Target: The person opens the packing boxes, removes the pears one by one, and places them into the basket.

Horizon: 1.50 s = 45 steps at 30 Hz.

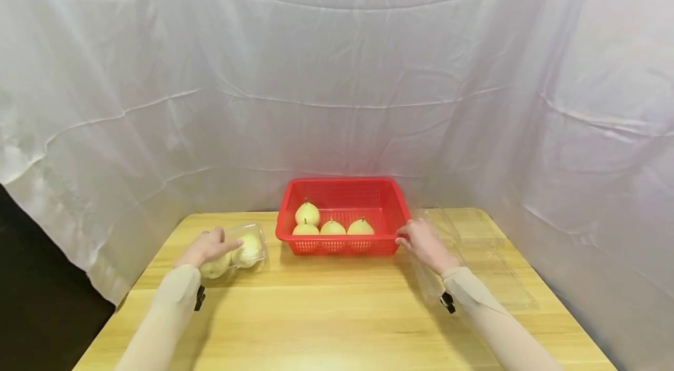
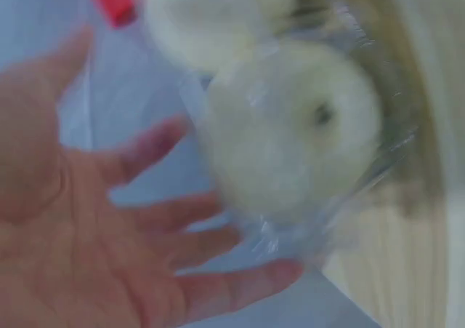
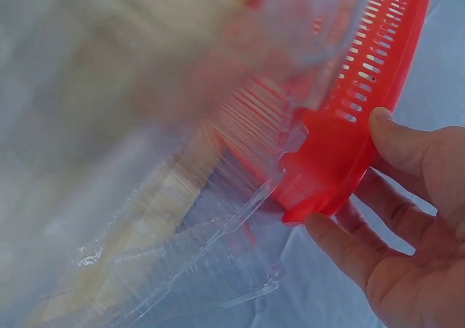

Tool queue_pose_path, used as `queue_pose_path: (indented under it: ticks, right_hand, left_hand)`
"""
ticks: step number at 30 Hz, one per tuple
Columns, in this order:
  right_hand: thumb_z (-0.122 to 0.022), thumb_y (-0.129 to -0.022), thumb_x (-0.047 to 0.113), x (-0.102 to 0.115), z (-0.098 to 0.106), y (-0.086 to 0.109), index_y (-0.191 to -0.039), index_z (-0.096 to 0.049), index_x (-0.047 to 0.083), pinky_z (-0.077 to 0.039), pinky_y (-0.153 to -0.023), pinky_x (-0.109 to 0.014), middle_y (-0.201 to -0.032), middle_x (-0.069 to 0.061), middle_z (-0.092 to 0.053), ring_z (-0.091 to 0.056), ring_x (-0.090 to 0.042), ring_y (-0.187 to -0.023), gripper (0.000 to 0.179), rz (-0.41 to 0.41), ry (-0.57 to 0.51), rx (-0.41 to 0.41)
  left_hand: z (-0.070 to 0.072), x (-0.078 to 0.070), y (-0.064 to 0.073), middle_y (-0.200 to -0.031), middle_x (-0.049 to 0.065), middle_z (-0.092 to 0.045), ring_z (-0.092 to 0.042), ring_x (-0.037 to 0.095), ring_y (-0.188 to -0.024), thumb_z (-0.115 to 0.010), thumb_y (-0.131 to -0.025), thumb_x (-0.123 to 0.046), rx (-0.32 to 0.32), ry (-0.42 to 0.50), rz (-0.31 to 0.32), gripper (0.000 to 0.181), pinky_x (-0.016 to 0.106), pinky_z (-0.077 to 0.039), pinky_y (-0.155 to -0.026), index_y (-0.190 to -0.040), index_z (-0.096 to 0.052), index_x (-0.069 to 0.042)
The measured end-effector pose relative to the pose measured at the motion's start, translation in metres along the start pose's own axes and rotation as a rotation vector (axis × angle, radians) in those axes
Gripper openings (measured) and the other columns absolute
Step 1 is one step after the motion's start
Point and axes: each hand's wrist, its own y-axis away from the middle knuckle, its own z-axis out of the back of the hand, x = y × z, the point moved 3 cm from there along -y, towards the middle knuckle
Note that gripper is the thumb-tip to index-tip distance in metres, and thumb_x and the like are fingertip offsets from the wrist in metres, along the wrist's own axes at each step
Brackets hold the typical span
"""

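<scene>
My left hand [image 1: 209, 245] is at a clear plastic box [image 2: 265, 244] holding two pale yellow pears [image 2: 290, 124]. Its fingers are spread and fairly straight along the side of the box; whether they press on it cannot be told from the blurred left wrist view. My right hand [image 1: 423, 242] grips the near right corner of a red plastic basket [image 1: 342, 248]. In the right wrist view the thumb lies on the basket's rim and the other fingers are beneath it. Several yellow pears [image 1: 333, 227] sit along the basket's near and left sides.
Clear plastic boxes [image 3: 189, 270] stand close against the basket's right side, spread toward the table's right edge. Beneath everything is a wooden table [image 1: 326, 318]. A pale grey curtain [image 1: 337, 78] hangs behind and at both sides.
</scene>
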Motion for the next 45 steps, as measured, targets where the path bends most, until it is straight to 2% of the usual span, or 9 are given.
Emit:
queue_pose_path:
  ticks: [6,10,16,21,27,32,35,40,45]
  right_hand:
    - [-0.078,-0.081,0.009,-0.003,0.001,-0.002,-0.087,-0.077,0.003,-0.049,-0.077,-0.041,-0.078,-0.004,-0.067,-0.057,-0.021,-0.075,0.009,-0.015,-0.006,-0.01]
    - [-0.078,-0.081,0.009,-0.005,-0.001,-0.002,-0.088,-0.077,0.002,-0.049,-0.075,-0.04,-0.077,-0.004,-0.067,-0.057,-0.02,-0.074,0.01,-0.005,0.0,0.002]
    - [-0.078,-0.08,0.009,-0.007,-0.003,0.001,-0.089,-0.077,0.002,-0.049,-0.077,-0.042,-0.079,-0.005,-0.068,-0.058,-0.022,-0.076,0.011,-0.017,-0.001,-0.004]
    - [-0.078,-0.08,0.008,-0.006,-0.002,0.002,-0.088,-0.077,0.002,-0.049,-0.076,-0.043,-0.078,-0.005,-0.067,-0.059,-0.023,-0.075,0.01,-0.009,-0.001,-0.025]
    - [-0.078,-0.08,0.008,-0.005,-0.002,0.002,-0.089,-0.077,0.001,-0.049,-0.077,-0.043,-0.079,-0.006,-0.068,-0.059,-0.023,-0.076,0.011,-0.014,-0.004,-0.02]
    - [-0.078,-0.081,0.008,-0.004,-0.002,0.001,-0.088,-0.077,0.001,-0.049,-0.076,-0.042,-0.077,-0.005,-0.067,-0.058,-0.021,-0.075,0.01,-0.004,-0.015,-0.013]
    - [-0.078,-0.081,0.008,-0.004,-0.001,0.001,-0.087,-0.077,0.002,-0.048,-0.076,-0.041,-0.076,-0.004,-0.067,-0.057,-0.021,-0.074,0.009,-0.013,-0.023,-0.017]
    - [-0.078,-0.081,0.008,0.0,0.002,0.0,-0.088,-0.077,0.001,-0.049,-0.074,-0.041,-0.077,-0.005,-0.067,-0.057,-0.021,-0.073,0.01,-0.003,-0.018,-0.018]
    - [-0.078,-0.08,0.007,0.002,0.002,0.0,-0.088,-0.077,0.0,-0.049,-0.074,-0.041,-0.077,-0.005,-0.067,-0.057,-0.021,-0.073,0.01,0.001,-0.02,-0.024]
  left_hand:
    - [-0.006,0.003,0.002,-0.141,0.047,-0.024,-0.029,0.063,-0.129,-0.066,-0.089,-0.049,-0.079,0.048,0.069,0.091,0.072,-0.034,-0.099,-0.144,-0.027,0.012]
    - [-0.008,0.007,0.005,-0.145,0.044,-0.026,-0.022,0.062,-0.133,-0.072,-0.085,-0.048,-0.065,0.091,0.095,0.1,0.071,-0.03,-0.102,-0.148,-0.021,0.011]
    - [-0.015,0.008,0.003,-0.152,0.04,-0.012,-0.021,0.06,-0.136,-0.081,-0.08,-0.025,0.085,0.307,0.028,0.107,0.069,-0.026,-0.106,-0.154,-0.008,0.003]
    - [-0.018,0.009,0.003,-0.155,0.036,-0.001,-0.004,0.059,-0.14,-0.081,-0.078,-0.024,0.192,0.322,-0.056,0.111,0.073,-0.013,-0.107,-0.155,-0.005,0.002]
    - [-0.022,0.004,0.002,-0.155,0.035,-0.017,-0.013,0.055,-0.142,-0.077,-0.082,-0.015,0.196,0.365,-0.254,0.091,0.068,-0.015,-0.111,-0.15,-0.022,0.008]
    - [-0.022,0.008,0.005,-0.149,0.04,-0.025,-0.027,0.059,-0.135,-0.079,-0.082,-0.025,0.147,0.326,-0.148,0.09,0.068,-0.031,-0.105,-0.148,-0.028,0.009]
    - [-0.023,0.011,0.005,-0.136,0.042,-0.041,-0.049,0.055,-0.118,-0.08,-0.081,-0.028,0.14,0.338,-0.079,0.089,0.06,-0.047,-0.093,-0.145,-0.03,0.01]
    - [-0.028,0.01,0.005,-0.12,0.035,-0.056,-0.065,0.029,-0.09,-0.078,-0.082,-0.016,0.221,0.483,-0.089,0.084,0.044,-0.055,-0.081,-0.148,-0.031,0.004]
    - [-0.033,-0.002,0.007,-0.124,0.034,-0.049,-0.06,0.024,-0.099,-0.076,-0.084,-0.01,0.334,0.567,-0.124,0.081,0.042,-0.055,-0.085,-0.151,-0.032,-0.002]
